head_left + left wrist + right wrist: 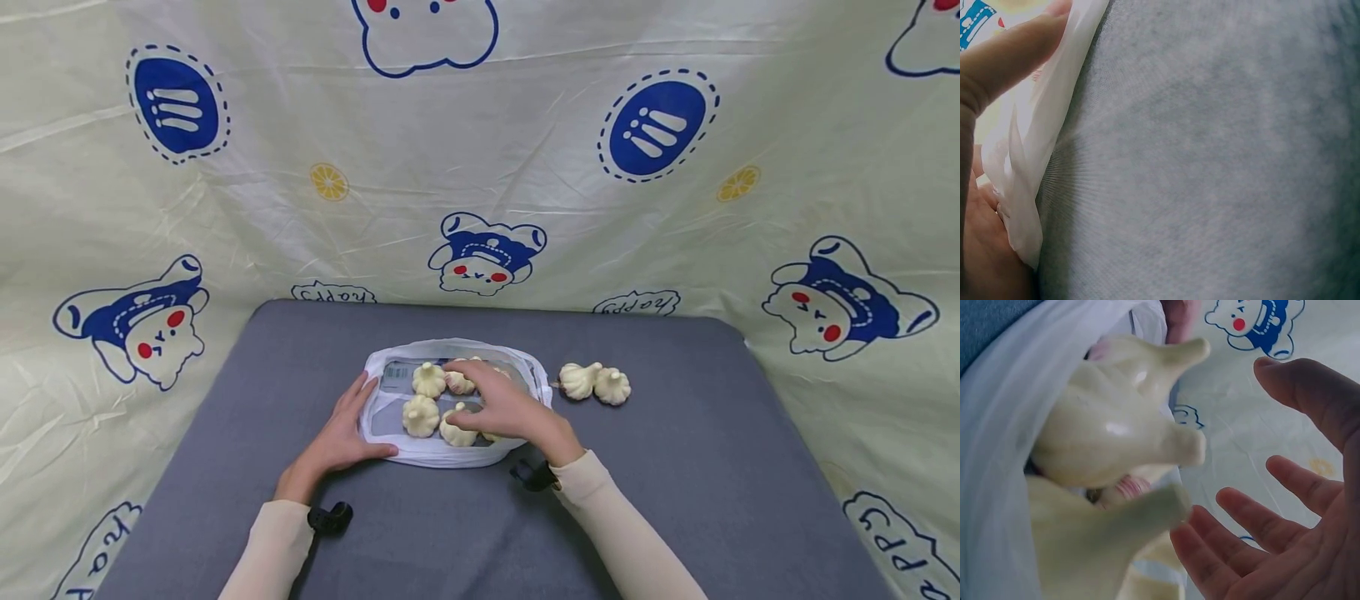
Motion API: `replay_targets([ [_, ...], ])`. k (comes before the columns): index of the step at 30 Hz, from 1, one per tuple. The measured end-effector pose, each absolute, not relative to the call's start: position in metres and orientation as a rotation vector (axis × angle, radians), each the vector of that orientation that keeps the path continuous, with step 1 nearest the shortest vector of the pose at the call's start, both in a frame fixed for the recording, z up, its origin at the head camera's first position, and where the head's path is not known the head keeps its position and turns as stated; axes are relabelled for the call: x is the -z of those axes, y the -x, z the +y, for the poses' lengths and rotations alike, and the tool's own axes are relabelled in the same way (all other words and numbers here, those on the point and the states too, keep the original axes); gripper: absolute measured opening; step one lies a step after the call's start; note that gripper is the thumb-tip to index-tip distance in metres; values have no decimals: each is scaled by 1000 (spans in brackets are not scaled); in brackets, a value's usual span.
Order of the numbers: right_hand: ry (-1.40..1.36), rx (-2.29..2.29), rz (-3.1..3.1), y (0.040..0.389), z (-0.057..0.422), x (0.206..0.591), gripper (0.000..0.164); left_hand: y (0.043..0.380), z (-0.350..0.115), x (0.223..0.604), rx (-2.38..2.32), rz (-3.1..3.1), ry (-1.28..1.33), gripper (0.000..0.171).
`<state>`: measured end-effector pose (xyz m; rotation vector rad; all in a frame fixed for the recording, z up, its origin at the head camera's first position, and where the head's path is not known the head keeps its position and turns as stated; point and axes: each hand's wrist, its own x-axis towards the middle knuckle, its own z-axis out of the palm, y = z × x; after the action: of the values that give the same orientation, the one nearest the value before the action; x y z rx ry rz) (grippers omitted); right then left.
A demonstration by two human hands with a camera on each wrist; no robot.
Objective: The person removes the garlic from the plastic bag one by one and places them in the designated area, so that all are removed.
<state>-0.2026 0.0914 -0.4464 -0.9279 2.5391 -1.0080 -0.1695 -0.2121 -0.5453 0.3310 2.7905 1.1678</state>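
Note:
Several garlic bulbs (421,416) sit inside a low white bag (450,458) whose opening faces up. Beyond its left side, my left hand (347,429) touches the bag with fingers stretched along the outside and thumb along the front edge; in the left wrist view the thumb lies against the white rim (1054,119). Over the bulbs hovers my right hand (504,407), fingers spread and nothing held, partly covering the bulbs on the right. The right wrist view has its fingertips close to the stem of a near bulb (1110,537).
Two more garlic bulbs (581,381) lie side by side on the grey table (675,467), just right of the bag. A barcode label (395,375) shows inside the bag. A printed cloth (525,125) hangs behind the table.

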Motion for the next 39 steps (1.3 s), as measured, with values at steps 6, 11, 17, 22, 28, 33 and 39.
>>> replay_targets([
  [6,973,1027,2459,205,80,454,75,168,-212,544,-1171,2779,-325,122],
  [11,996,972,2467,209,71,461,75,168,-211,544,-1172,2778,-319,121],
  [17,1005,934,2468,213,64,468,72,168,-212,543,-1169,2781,-326,122],
  [22,996,920,2446,214,60,472,68,169,-212,543,-1170,2779,-328,122],
  [28,1047,887,2425,214,54,471,63,168,-212,543,-1163,2788,-332,122],
  [33,1096,819,2444,214,47,470,58,167,-212,543,-1178,2795,-344,122],
  [39,1145,757,2466,216,40,470,52,167,-212,545,-1188,2816,-374,121],
])
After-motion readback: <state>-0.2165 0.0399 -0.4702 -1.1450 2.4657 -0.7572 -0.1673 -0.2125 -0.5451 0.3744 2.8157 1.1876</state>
